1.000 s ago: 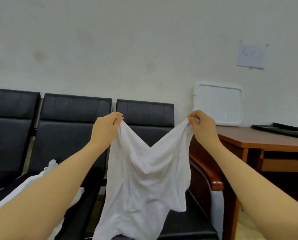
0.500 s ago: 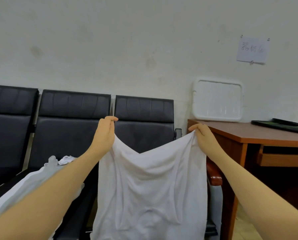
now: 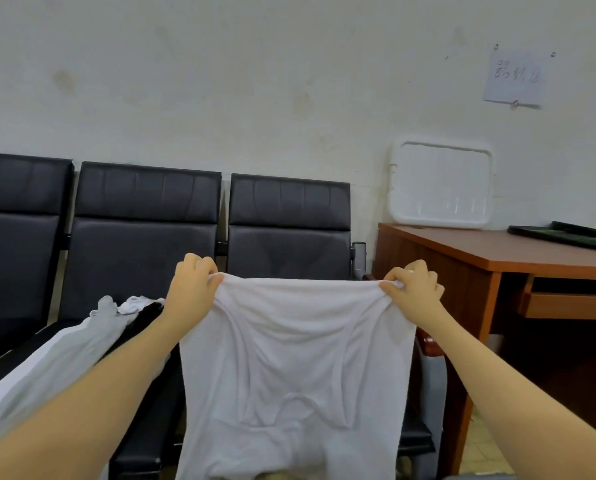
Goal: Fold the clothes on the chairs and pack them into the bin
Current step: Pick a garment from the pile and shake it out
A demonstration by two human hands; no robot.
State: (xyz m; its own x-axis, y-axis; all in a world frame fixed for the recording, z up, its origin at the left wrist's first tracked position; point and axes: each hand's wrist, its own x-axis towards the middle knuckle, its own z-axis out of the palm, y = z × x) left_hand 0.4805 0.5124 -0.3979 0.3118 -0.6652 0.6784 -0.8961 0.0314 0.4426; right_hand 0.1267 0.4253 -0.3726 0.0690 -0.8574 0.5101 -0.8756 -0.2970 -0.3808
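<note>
Between the left hand (image 3: pixel 192 289) and right hand (image 3: pixel 414 289), a white garment (image 3: pixel 296 358) is pinched taut by its top corners, hanging lengthwise before the chairs (image 3: pixel 289 230); its hem is apparently hidden.

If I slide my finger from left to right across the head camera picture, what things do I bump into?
Pale clothes lying on the chair → left hand → white garment held up → right hand → wooden desk → dark flat thing on the desk.
</note>
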